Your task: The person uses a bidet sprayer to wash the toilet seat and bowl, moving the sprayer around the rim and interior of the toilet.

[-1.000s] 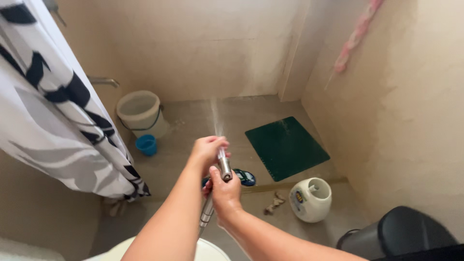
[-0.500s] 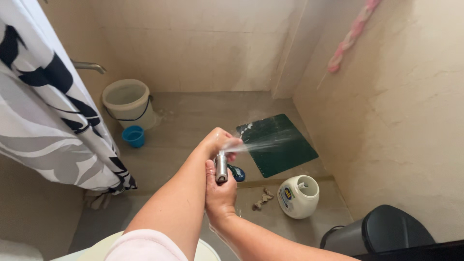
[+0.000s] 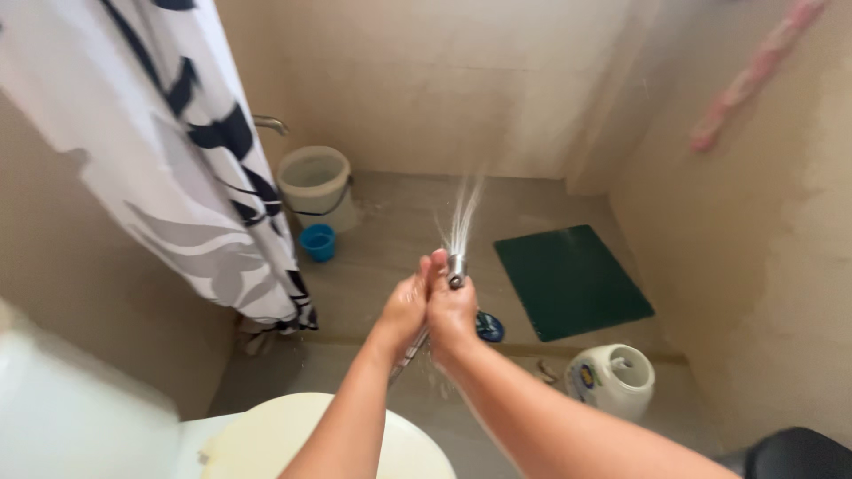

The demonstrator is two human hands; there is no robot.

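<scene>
Gripping a metal sprayer (image 3: 455, 269), the right hand (image 3: 453, 312) is closed around its body with the nozzle poking out just above the knuckles, so the water fans up and away from the person toward the shower floor rather than back at the arms. The left hand (image 3: 405, 306) presses flat against the right one, palm in and fingers curled loosely; it seems to be catching runoff or rubbing under the stream, though I cannot tell whether it has any real hold on the sprayer. A short run of hose (image 3: 406, 353) shows below the two wrists, and the rest drops out of sight behind the forearms.

Beyond the fingertips lies a dark green mat (image 3: 572, 281), flat on the wet floor. Ahead and to the left of the hands stand a pale bucket (image 3: 315, 184) under a wall tap (image 3: 272, 124), with a small blue cup (image 3: 318, 241) beside it, likely kept there for filling. A patterned curtain (image 3: 191, 168) hangs further left, pulled aside. Just right of the right wrist a blue slipper (image 3: 488, 327) is mostly hidden by the hand. Nearer the body, a white jug (image 3: 611, 381) sits to the right and a toilet lid (image 3: 302, 439) lies under the left forearm, cut by the frame edge. The pink object (image 3: 754, 75) on the right wall is blurred.
</scene>
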